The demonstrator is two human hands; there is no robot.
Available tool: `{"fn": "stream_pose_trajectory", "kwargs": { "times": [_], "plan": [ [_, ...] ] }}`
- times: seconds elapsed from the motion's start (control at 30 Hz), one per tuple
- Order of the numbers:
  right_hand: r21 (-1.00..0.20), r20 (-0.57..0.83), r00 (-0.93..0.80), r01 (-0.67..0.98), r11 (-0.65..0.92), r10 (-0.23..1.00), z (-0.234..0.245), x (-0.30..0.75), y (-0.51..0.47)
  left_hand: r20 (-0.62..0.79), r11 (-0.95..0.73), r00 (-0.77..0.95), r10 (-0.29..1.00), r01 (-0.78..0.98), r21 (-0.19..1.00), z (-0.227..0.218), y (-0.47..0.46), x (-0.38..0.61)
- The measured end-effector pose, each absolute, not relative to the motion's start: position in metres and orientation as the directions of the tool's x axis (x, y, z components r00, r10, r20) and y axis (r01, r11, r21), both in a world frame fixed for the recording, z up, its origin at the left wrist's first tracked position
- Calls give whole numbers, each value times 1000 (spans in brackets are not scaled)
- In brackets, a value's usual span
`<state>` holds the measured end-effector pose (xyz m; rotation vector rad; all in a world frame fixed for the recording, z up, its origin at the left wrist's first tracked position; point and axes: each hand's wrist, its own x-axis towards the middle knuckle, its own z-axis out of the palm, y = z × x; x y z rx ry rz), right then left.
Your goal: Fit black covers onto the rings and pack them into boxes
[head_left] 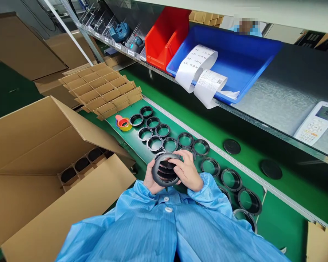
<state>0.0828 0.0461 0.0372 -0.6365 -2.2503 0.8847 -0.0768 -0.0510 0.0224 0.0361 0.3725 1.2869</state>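
Note:
Close to my chest I hold a round black air vent [156, 171] with curved slats inside its ring. My left hand [150, 179] is wrapped round its left and lower side. The fingers of my right hand [189, 171] reach over the right rim, with fingertips at the slats; its thumb is partly hidden. Beyond my hands, several black rings [170, 145] stand in rows on the green work surface [131, 136]. More black rings [231, 179] lie to the right, near my right sleeve.
An open cardboard box [30, 203] on the left holds black round parts between dividers. A cardboard divider grid [104, 89] and tape rolls [123, 123] lie beyond. A shelf carries a red bin [166, 40], a blue tray [235, 47] with printed labels and a remote control [318, 123]. Two black discs [231, 146] lie underneath.

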Motion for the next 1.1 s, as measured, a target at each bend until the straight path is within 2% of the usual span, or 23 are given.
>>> {"fn": "stream_pose_trajectory", "kwargs": {
  "times": [0.1,0.3,1.1],
  "plan": [
    [-778,368,-681,148,611,633,41,83,45,-255,278,220,942,-936,217,29,-53,-73],
    [-899,231,-655,138,415,719,45,84,44,-321,326,266,909,-934,149,46,-49,-69],
    [-941,119,-639,172,292,760,24,77,52,-464,353,288,838,-934,58,44,-35,-69]
  ]
}}
